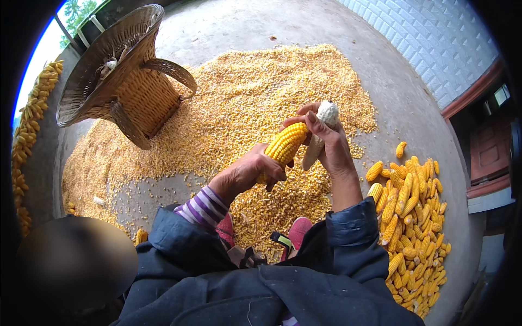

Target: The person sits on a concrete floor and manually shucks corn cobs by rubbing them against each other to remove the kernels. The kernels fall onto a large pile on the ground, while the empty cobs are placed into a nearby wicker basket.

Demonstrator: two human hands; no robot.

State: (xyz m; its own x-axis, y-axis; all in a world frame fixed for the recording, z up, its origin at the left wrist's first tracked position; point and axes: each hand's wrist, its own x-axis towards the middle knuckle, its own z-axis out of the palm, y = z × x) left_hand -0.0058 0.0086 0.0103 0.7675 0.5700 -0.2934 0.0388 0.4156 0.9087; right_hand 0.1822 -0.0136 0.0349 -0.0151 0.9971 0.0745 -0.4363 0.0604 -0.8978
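Note:
My left hand (256, 167) is wrapped around the lower end of a yellow corn cob (286, 142) full of kernels. Between the thumb and fingers of my right hand (332, 142) is a pale bare corncob (327, 113), its thick end pointing up and its thin end hanging below the palm. The right fingers reach over to the tip of the yellow cob, and whether they press on it is hard to tell. Beneath both hands spreads a wide layer of loose corn kernels (228, 98) on the floor.
A tall woven basket (142, 98) with a flared rim and husk bits inside stands at upper left. Whole corn cobs (412, 228) are heaped at my right; more cobs (30, 118) line the far left edge. A blurred person (77, 263) is close at my left. Concrete floor (228, 22) extends beyond.

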